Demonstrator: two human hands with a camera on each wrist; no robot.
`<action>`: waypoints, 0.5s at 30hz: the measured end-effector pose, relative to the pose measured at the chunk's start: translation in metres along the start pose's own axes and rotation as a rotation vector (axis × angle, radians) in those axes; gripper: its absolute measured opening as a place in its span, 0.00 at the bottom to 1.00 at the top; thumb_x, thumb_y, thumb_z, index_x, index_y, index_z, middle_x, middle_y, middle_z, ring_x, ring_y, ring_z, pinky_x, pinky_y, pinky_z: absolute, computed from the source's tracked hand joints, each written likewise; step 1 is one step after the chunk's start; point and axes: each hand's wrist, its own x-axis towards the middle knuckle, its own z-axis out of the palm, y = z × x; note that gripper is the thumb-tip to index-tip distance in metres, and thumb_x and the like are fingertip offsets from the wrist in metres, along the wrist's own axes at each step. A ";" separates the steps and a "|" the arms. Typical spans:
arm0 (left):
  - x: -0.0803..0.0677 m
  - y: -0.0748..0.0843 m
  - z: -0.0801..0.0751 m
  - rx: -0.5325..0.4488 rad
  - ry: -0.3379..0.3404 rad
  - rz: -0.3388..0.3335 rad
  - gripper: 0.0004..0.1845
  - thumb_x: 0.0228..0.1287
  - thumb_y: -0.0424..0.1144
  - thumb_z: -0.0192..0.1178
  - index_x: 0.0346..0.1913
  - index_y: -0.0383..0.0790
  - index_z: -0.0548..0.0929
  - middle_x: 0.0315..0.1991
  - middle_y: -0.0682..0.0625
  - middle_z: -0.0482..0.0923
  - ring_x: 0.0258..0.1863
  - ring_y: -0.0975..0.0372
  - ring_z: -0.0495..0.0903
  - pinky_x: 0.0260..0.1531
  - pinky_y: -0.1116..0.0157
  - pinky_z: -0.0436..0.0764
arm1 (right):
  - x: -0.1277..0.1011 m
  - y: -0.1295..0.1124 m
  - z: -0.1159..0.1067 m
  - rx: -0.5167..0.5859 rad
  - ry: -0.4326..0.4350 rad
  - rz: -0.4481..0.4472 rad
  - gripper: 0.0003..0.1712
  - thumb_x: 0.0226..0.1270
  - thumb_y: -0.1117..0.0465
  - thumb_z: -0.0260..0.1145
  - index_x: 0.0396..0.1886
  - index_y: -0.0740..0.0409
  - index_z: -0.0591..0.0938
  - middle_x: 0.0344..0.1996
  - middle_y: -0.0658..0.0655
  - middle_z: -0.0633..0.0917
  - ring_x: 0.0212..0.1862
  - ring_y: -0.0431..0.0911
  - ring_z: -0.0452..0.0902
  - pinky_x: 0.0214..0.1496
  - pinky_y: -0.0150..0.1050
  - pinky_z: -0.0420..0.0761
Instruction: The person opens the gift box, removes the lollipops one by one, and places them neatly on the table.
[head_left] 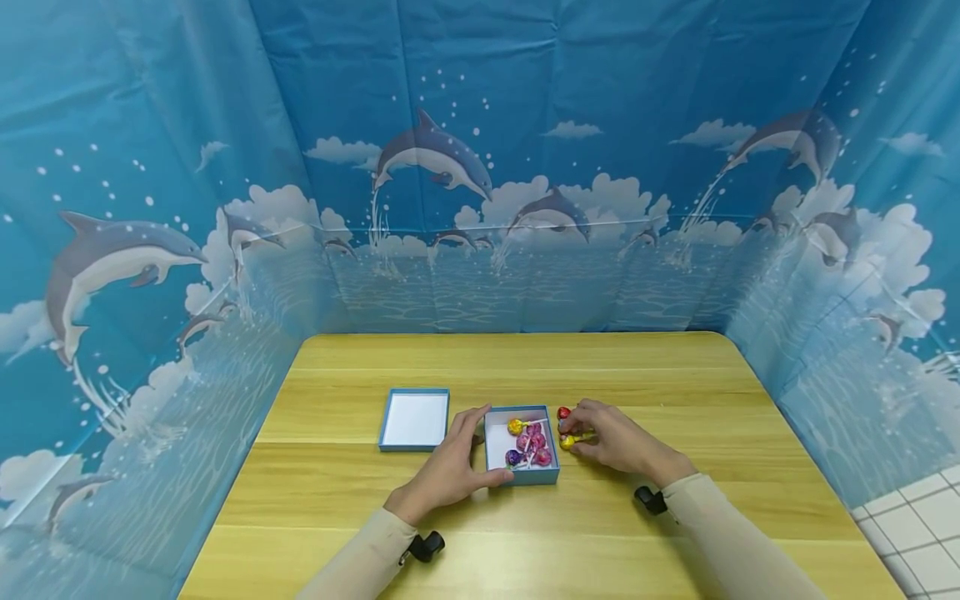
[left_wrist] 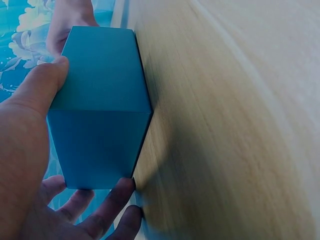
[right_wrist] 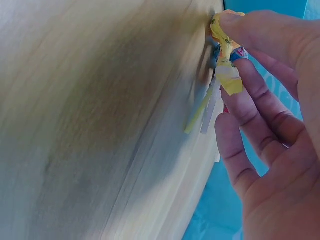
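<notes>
- Left hand [head_left: 448, 471]: thumb and fingers set apart, gripping the blue box [head_left: 534, 477] from its left; thumb against the near wall, fingertips along the left side (the left wrist view shows both contacts).
- Right hand [head_left: 618, 437]: thumb and fingers brought together at the tips, pinching a yellow lollipop [head_left: 567, 442] just right of the box; the remaining fingers spread loosely in the right wrist view.
- Yellow lollipop: its head shows past the fingertips; whether it touches the worktop [head_left: 525, 550], cannot tell.
- Red lollipop [head_left: 564, 412]: just beyond the yellow one, near the box's right wall (partly hidden by the right hand).
- Blue box: upright, white inside, holding a yellow-wrapped lollipop [head_left: 514, 427] toward the far left, a dark purple lollipop [head_left: 513, 457] at the near left, and several pink lollipops [head_left: 543, 457] clustered to the right (exact count unclear, as they overlap).
- Shallow lid [head_left: 415, 421]: white interior facing up, blue-edged, on the worktop left of the box, near the left hand.
</notes>
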 end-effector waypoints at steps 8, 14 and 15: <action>0.000 0.000 0.000 -0.003 0.001 -0.003 0.64 0.72 0.68 0.80 0.98 0.52 0.53 0.93 0.41 0.59 0.84 0.42 0.77 0.85 0.39 0.77 | -0.001 0.002 -0.001 -0.017 -0.008 -0.005 0.14 0.78 0.61 0.83 0.58 0.50 0.93 0.54 0.48 0.90 0.56 0.46 0.92 0.64 0.50 0.95; 0.000 -0.001 0.000 -0.006 0.005 0.003 0.65 0.71 0.69 0.80 0.98 0.51 0.53 0.93 0.41 0.59 0.84 0.42 0.77 0.85 0.38 0.77 | -0.002 0.000 -0.004 -0.008 -0.007 -0.007 0.14 0.77 0.61 0.84 0.58 0.49 0.92 0.54 0.48 0.90 0.55 0.45 0.92 0.61 0.47 0.95; 0.000 -0.001 0.000 -0.006 0.005 0.004 0.65 0.71 0.69 0.80 0.98 0.51 0.53 0.93 0.41 0.59 0.84 0.42 0.77 0.85 0.38 0.77 | -0.002 0.000 -0.005 -0.003 -0.006 -0.010 0.14 0.77 0.62 0.84 0.58 0.50 0.92 0.54 0.49 0.91 0.55 0.45 0.92 0.61 0.47 0.96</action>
